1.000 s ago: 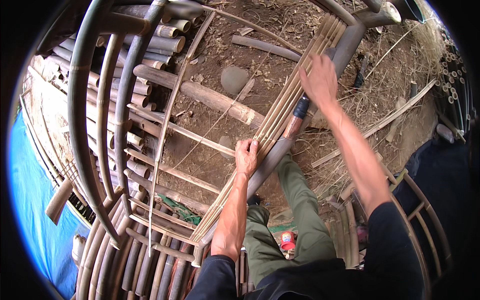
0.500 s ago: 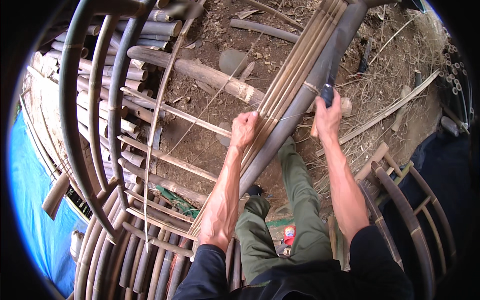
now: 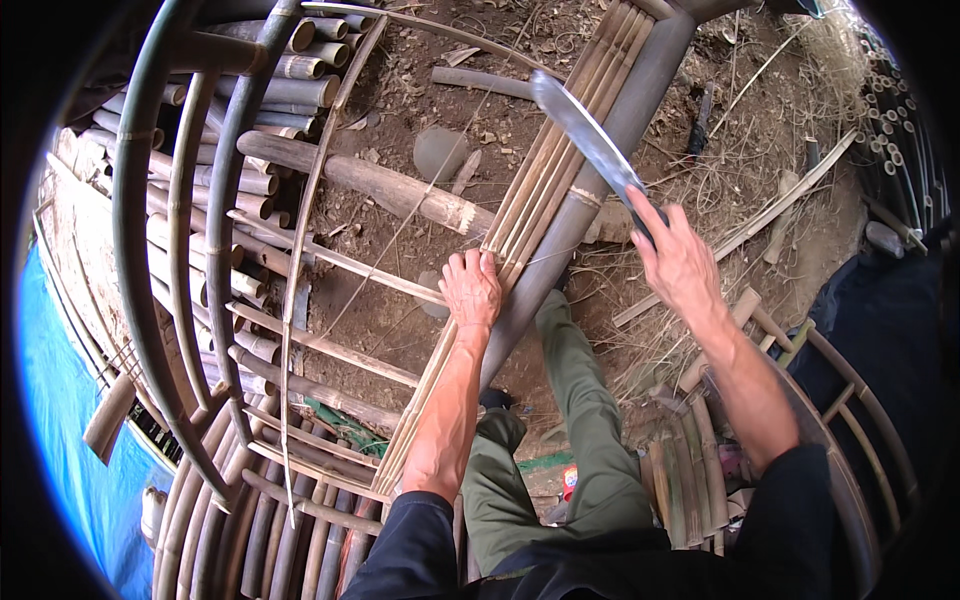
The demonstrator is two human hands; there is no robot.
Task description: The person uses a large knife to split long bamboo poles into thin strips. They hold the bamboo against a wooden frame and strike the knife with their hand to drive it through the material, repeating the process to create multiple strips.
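My left hand [image 3: 471, 289] is closed over the near edge of a bundle of thin bamboo slats [image 3: 560, 165], its fingers curled around them. These slats run diagonally beside a thick dark bamboo pole [image 3: 632, 125]. My right hand [image 3: 682, 262] grips the dark handle of a large knife [image 3: 590, 130], index finger stretched along it. The broad steel blade slants up to the left, over the pole and slats; whether it touches them I cannot tell. Around the pole, a pale binding [image 3: 585, 196] shows below the blade.
A curved bamboo frame [image 3: 135, 200] rises at the left, before stacked bamboo poles [image 3: 270, 150]. A cut log-like pole [image 3: 400, 190] lies on the dirt floor. Shavings [image 3: 700, 200] litter the right side. Bamboo slats form a rack [image 3: 290, 540] at lower left. A blue tarp [image 3: 80, 400] hangs far left.
The knife has swung from pointing up along the pole to pointing up-left across the slats. My right hand has moved slightly right and down. My left hand has shifted a little down the slats.
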